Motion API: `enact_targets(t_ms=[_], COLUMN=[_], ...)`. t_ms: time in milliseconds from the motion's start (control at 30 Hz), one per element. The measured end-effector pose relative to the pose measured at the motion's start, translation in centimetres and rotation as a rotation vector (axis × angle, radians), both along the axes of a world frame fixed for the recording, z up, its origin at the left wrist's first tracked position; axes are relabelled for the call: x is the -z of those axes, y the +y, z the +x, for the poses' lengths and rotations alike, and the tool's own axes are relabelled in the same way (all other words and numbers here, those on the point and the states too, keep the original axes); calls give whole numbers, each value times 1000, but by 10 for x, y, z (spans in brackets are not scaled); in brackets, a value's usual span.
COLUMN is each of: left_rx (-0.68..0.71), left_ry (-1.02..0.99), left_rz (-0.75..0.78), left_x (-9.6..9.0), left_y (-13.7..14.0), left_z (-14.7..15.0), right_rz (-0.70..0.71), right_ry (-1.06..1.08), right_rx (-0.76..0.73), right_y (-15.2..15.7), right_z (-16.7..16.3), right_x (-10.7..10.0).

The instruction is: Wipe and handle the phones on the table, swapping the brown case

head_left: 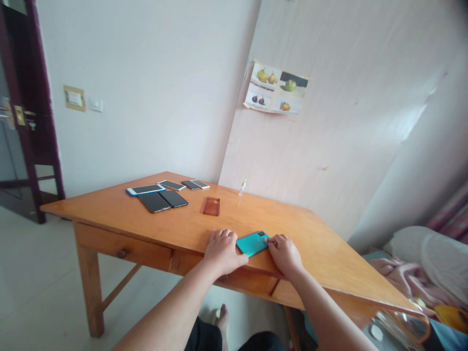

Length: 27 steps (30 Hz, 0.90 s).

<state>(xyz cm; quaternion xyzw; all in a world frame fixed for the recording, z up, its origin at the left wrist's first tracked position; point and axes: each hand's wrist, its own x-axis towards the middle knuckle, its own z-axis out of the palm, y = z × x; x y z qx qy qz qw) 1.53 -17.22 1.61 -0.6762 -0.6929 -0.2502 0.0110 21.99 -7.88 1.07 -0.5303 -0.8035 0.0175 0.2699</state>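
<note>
A teal phone (252,243) lies on the wooden table near its front edge, its back and dark camera block facing up. At its left end is my left hand (224,249), the thumb along the near edge and the fingers by the far edge, gripping that end. My right hand (285,253) is closed in a pinch at the phone's right end, beside the camera block. Something small and whitish shows at those fingertips, too small to name. Farther back lies a translucent reddish-brown phone case (211,206).
Several other phones lie at the table's back left, among them a blue-edged phone (145,190) and a black phone (154,202). A small clear bottle (243,187) stands near the wall. The wooden table (314,243) has drawers in front. Bedding (413,278) lies at right.
</note>
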Motion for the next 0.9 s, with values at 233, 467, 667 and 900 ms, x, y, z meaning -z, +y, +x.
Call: enact_targets(t_ms=[233,467,667,900], left_rx=[-20,-18,22,328], left_ry=[12,39,14,11], left_rz=[7,-64,28,118], left_x=[3,-7,-7,-2], left_y=[8,26,28,6], left_z=[-2,4,10,-2], right_rz=[17,-14,-31,-124], right_ry=[-2,-101,-199,-266], right_rx=[-351,-13,-314,-407], right_y=[-18,27,4,-2], right_z=[-27,-16,-21,-15], right_x=[2,-7,3,-3])
